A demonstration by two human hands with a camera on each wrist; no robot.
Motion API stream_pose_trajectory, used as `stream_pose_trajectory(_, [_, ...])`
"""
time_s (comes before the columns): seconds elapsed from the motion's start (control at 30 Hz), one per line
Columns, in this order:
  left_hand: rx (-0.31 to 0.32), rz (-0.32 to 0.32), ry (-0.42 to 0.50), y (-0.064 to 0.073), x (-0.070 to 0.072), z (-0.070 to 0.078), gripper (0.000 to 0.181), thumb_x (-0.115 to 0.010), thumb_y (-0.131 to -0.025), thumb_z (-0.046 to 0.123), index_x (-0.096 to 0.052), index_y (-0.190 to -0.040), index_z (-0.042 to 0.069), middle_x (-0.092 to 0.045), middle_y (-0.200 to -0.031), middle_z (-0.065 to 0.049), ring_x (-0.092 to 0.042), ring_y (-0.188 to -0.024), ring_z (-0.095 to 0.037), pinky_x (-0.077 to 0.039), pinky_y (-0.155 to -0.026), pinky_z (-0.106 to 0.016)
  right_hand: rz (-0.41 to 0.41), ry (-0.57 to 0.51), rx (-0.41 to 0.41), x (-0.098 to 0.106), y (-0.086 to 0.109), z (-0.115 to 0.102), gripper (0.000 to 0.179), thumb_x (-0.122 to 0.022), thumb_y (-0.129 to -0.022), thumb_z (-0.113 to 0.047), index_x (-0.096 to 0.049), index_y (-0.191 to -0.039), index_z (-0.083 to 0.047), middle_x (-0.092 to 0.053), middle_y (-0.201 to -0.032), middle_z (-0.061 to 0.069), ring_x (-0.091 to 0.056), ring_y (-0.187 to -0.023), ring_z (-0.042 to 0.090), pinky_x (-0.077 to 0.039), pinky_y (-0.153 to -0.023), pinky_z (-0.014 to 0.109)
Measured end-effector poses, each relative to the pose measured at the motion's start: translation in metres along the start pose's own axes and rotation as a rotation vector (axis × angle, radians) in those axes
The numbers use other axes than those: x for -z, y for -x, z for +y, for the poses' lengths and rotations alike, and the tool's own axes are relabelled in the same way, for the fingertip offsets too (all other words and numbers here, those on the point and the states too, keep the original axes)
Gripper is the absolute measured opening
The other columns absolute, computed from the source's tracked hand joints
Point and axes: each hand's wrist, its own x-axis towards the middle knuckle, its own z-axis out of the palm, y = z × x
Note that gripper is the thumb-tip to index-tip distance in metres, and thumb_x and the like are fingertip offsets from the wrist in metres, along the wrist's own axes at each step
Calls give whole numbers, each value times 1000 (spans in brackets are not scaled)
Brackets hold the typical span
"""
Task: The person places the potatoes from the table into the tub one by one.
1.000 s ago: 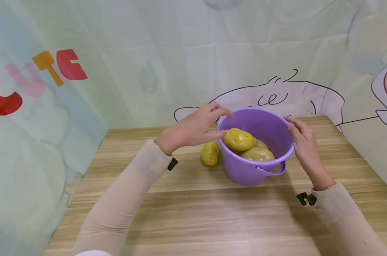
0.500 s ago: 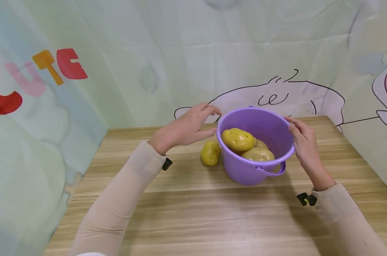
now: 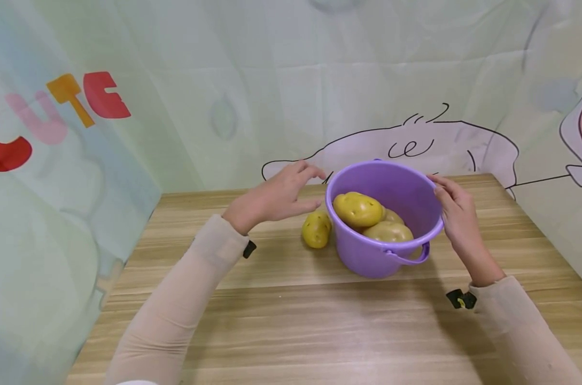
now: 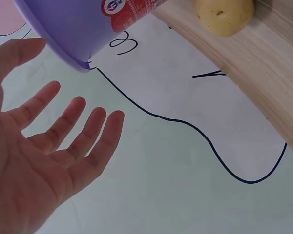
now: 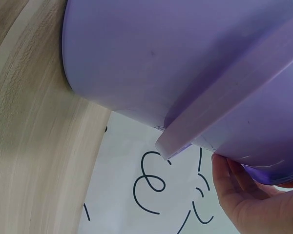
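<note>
A purple bucket (image 3: 367, 262) stands on the table with several potatoes inside; a yellow potato (image 3: 357, 209) lies over paler ones (image 3: 389, 233). My right hand (image 3: 459, 219) holds the bucket's right rim, its fingers (image 5: 224, 178) curled at the edge in the right wrist view. Just off the left rim, my left hand (image 3: 278, 195) is raised with nothing in it. Its fingers are spread and loosely bent in the left wrist view, the thumb (image 4: 24, 51) close to the rim. Another yellow potato (image 3: 316, 230) sits on the table, left of the bucket and below the left hand.
The bucket's handle (image 3: 411, 261) hangs down at its front right. The wooden table (image 3: 291, 331) ends at the back against a printed cloth backdrop (image 3: 214, 107), with cloth at the left and right sides too.
My left hand has drawn back to the left from over the bucket's rim, away from the yellow potato inside. My right hand and the bucket have stayed in place.
</note>
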Motion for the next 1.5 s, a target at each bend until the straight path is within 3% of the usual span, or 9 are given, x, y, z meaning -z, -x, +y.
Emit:
stream_pose_trajectory(0.47, [76, -84, 27, -2, -12, -5, 55, -65, -94, 34, -48, -143, 15, -46, -134, -9, -43, -126, -25, -40, -105, -44, 2, -4, 1, 0, 0, 0, 42, -42, -108, -19, -51, -140, 5, -60, -115, -6, -57, -99, 6, -47, -81, 15])
stream_pose_trajectory(0.83, [102, -131, 31, -3, -28, -10, 60, -66, -94, 37, -46, -146, 15, -46, -136, -8, -46, -123, -23, -44, -102, -44, -8, 0, 6, 0, 0, 0, 42, -41, -108, -20, -50, -141, 6, -58, -126, 6, -57, -102, 6, -47, -82, 15])
stream_pose_trajectory(1.07, [64, -150, 63, -7, -43, -15, 67, -70, -92, 31, -41, -150, 12, -47, -142, -8, -43, -130, -25, -35, -110, -42, -3, -8, 13, 0, 0, 0, 42, -42, -108, -19, -51, -140, 6, -59, -121, 0, -56, -102, 6, -46, -83, 15])
stream_pose_trajectory(1.5, [139, -237, 74, -13, -64, -20, 78, -75, -88, 33, -39, -152, 8, -41, -148, -18, -41, -134, -30, -35, -111, -44, -1, -22, 15, 0, 1, -1, 42, -42, -108, -19, -51, -139, 8, -60, -118, -3, -56, -103, 6, -46, -84, 14])
